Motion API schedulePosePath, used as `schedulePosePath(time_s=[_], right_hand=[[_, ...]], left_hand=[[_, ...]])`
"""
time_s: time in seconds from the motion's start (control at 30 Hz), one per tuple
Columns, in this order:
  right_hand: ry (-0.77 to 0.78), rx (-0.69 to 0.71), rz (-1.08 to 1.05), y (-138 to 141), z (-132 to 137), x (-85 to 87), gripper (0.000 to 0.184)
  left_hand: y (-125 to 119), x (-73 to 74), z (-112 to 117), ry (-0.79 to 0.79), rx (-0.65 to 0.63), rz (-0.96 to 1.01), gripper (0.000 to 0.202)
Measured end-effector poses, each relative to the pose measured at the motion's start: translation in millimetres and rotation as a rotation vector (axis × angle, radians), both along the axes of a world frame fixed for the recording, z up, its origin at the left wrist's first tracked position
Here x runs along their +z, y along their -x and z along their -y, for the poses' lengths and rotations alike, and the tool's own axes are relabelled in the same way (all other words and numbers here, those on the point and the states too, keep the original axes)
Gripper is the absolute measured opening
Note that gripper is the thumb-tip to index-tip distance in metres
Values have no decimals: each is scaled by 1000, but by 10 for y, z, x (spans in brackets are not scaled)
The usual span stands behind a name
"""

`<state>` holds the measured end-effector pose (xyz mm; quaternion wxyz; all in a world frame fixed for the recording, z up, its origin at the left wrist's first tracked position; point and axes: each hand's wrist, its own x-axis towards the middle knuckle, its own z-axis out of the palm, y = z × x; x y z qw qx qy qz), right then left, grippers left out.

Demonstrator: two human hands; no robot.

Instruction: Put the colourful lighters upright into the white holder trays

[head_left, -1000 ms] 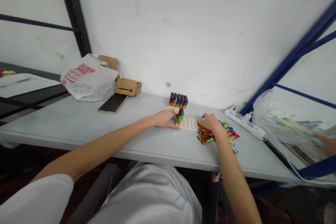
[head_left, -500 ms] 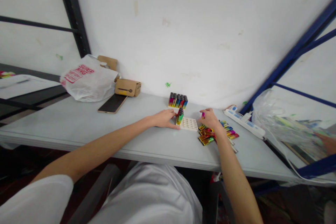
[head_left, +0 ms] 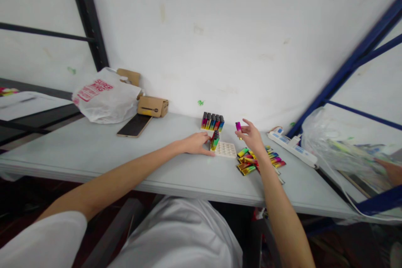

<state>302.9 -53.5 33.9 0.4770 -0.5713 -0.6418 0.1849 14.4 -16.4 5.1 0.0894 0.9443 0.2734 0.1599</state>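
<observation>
Pinching a purple lighter, the right hand hung at about 2 o'clock from the white tray, apart from it. Grip was thumb against fingers, one finger sticking out toward 11 o'clock; lighter near upright, slight tilt, gold lower end showing below the grip. Right forearm ran up from 5 o'clock, pointing to roughly 11, wrist over the far side of the loose lighters.

Left hand lay low at the tray's 9 o'clock end, arm reaching in from 8 o'clock and pointing to 2. Thumb stretched along the near corner, fingers at the far side, spread wide around that end; cannot tell whether they gripped or just rested. Standing lighters filled the tray's 9 o'clock end, between thumb and fingers; remaining holes toward 3 o'clock had no lighters.

Loose lighters lay in a messy heap at 4 o'clock, partly behind the right forearm. Full block of lighters, upright, dark tops, sat at 11 o'clock from the tray. Power strip at 3 o'clock, phone at 9 to 10, all on the grey table.
</observation>
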Motion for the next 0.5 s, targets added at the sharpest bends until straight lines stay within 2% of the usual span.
schedulePosePath(time_s=[0.1, 0.23, 0.37, 0.5], right_hand=[[15, 88, -45, 17, 15, 24, 55], [76, 156, -128, 112, 89, 47, 43], [132, 139, -111, 215, 133, 57, 41], [90, 77, 16, 258, 143, 90, 55]], left_hand=[[3, 17, 12, 6, 0, -8, 68], [3, 25, 22, -4, 4, -3, 66], [1, 20, 25, 1, 2, 12, 65], [3, 20, 27, -3, -10, 35, 63]])
